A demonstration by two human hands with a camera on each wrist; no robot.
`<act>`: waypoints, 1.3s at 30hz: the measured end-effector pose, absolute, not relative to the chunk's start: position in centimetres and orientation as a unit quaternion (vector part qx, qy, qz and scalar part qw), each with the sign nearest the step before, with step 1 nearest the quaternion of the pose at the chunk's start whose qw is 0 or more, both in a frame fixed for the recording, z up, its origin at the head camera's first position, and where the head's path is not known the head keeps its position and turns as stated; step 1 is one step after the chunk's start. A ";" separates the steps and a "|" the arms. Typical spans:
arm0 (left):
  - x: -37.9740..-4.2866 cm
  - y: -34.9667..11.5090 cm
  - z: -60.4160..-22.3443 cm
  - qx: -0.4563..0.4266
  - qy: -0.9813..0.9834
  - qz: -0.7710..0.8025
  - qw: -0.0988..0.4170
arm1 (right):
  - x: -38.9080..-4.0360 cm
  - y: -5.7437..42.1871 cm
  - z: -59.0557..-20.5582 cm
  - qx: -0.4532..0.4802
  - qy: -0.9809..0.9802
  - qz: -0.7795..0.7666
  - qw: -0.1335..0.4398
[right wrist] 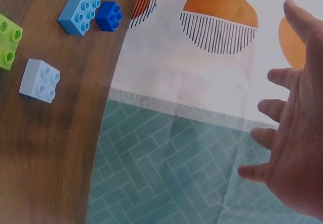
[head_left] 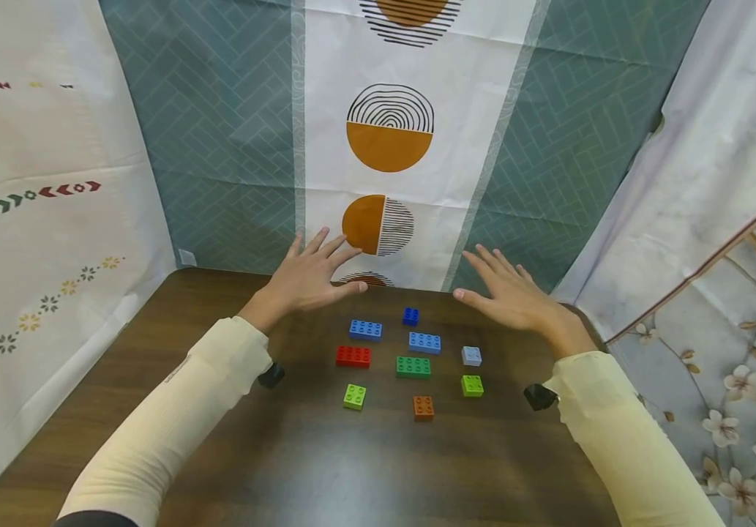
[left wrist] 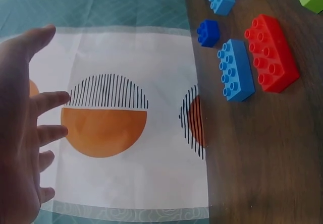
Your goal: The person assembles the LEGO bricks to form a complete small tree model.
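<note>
Both hands are raised above the far part of the table with fingers spread and nothing held. The left hand [head_left: 308,278] is up and to the left of a blue eight-stud brick [head_left: 366,330] and a red brick [head_left: 353,356]. My right hand [head_left: 506,293] hovers beyond a pale blue four-stud brick [head_left: 472,356]. Between the hands lie a small dark blue brick [head_left: 410,316], a second blue brick [head_left: 424,342] and a green brick [head_left: 413,367]. Closer in are a lime brick [head_left: 354,397], an orange-brown brick [head_left: 424,408] and another lime brick [head_left: 473,386].
The bricks lie apart, studs up, on a dark wooden table [head_left: 272,454]. A patterned cloth [head_left: 233,146] hangs along the table's far edge. White curtains stand at the left [head_left: 35,256] and right [head_left: 733,344]. Dark wrist cameras [head_left: 272,375] sit under the sleeves.
</note>
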State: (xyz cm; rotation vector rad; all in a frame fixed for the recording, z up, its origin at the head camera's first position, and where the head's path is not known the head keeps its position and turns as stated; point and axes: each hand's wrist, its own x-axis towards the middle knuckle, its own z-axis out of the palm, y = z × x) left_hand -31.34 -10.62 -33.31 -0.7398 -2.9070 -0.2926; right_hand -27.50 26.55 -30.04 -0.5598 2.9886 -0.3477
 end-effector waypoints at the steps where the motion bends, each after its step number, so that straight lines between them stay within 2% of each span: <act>1: -31.3 -10.6 -33.3 -0.248 -0.961 -0.101 0.066 | -27.4 26.5 -30.1 -0.184 0.975 -0.117 0.042; 15: -30.0 -10.7 -34.3 -0.270 -0.952 -0.115 0.090 | -25.9 26.1 -31.3 -0.207 0.966 -0.142 0.063; 39: -26.5 -10.1 -38.0 -0.291 -0.935 -0.194 0.063 | -22.6 25.2 -36.2 -0.227 0.947 -0.220 0.056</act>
